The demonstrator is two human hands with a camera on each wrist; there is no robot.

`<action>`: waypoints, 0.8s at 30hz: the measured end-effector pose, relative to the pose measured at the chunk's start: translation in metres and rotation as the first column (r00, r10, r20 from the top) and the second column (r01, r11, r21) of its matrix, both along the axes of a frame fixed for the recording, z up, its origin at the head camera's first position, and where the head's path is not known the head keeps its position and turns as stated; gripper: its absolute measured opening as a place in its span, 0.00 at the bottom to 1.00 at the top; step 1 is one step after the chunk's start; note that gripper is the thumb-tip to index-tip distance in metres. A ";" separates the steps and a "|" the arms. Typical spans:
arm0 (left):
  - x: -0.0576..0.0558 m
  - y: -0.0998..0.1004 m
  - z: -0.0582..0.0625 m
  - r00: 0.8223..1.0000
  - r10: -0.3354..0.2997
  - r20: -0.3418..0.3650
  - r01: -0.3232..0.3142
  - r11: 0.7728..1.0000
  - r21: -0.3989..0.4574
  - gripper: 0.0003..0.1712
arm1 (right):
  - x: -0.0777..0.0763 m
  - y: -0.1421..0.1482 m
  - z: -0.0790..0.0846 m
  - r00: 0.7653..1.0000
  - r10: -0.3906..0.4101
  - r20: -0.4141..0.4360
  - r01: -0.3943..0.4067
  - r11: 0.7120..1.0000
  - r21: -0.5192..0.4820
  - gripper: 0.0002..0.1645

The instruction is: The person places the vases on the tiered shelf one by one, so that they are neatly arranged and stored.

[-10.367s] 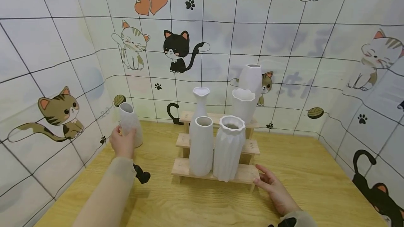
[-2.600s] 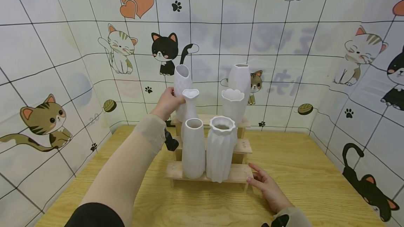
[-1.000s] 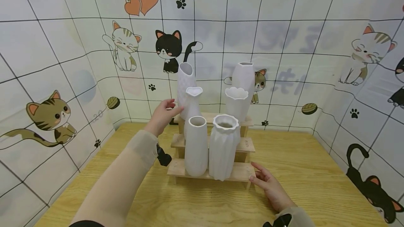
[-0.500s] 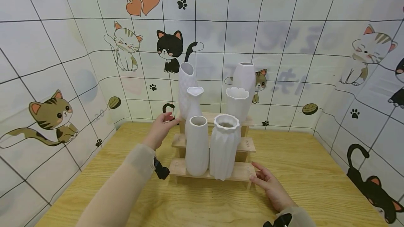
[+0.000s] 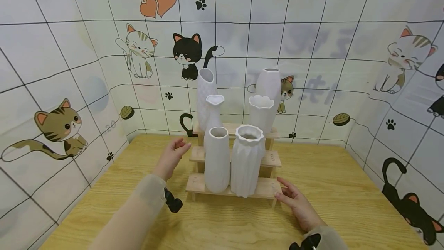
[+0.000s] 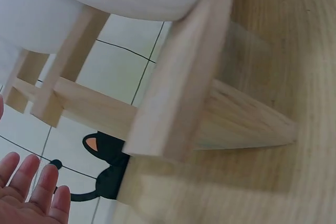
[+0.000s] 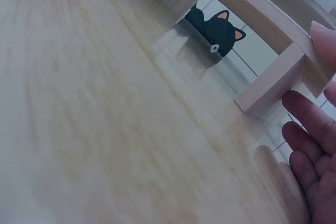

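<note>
A three-step wooden stand (image 5: 270, 188) bears white vases in pairs. On the bottom step stand a smooth vase (image 5: 217, 165) and a fluted vase (image 5: 247, 165) with a wavy rim. Behind them are a narrow-necked vase (image 5: 214, 113) and a scalloped-rim vase (image 5: 261, 113). At the back, a slant-mouthed textured vase (image 5: 205, 92) is on the left and a faceted vase (image 5: 269, 84) on the right. My left hand (image 5: 170, 159), apart from the stand, holds nothing, its fingers loosely bent. My right hand (image 5: 299, 207) holds the bottom step's right end between thumb and fingers.
The stand rests on a wood-grain table (image 5: 222, 227). A white cloth (image 5: 236, 49) with black grid lines and printed cats hangs behind the table and along both sides. A black device (image 5: 173, 200) is strapped at the left wrist.
The slant-mouthed vase went from the table's left to the stand's top left. My left hand let go of it and drew down and left. My right hand stayed at the stand's corner.
</note>
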State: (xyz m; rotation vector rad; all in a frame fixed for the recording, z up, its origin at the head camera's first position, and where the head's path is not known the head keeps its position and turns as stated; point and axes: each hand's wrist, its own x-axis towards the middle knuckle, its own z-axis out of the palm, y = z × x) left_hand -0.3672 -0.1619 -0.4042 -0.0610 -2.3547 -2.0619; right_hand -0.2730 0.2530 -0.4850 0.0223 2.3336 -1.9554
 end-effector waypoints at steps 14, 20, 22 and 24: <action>0.022 -0.007 -0.042 0.996 0.043 0.080 -0.049 0.995 0.085 0.38 | -0.003 -0.001 0.005 1.000 0.008 0.016 -0.008 1.000 0.004 0.41; 0.032 -0.012 -0.055 0.989 0.094 0.114 -0.104 0.991 0.084 0.35 | 0.000 0.003 0.007 1.000 0.011 0.028 -0.011 1.000 0.019 0.42; 0.034 -0.016 -0.059 0.989 0.102 0.105 -0.103 0.995 0.005 0.35 | 0.001 0.007 0.010 1.000 0.012 0.025 -0.013 1.000 0.021 0.41; 0.036 -0.021 -0.060 0.989 0.107 0.102 -0.098 0.991 -0.094 0.35 | 0.001 0.014 0.013 1.000 0.018 0.022 -0.019 0.999 0.045 0.41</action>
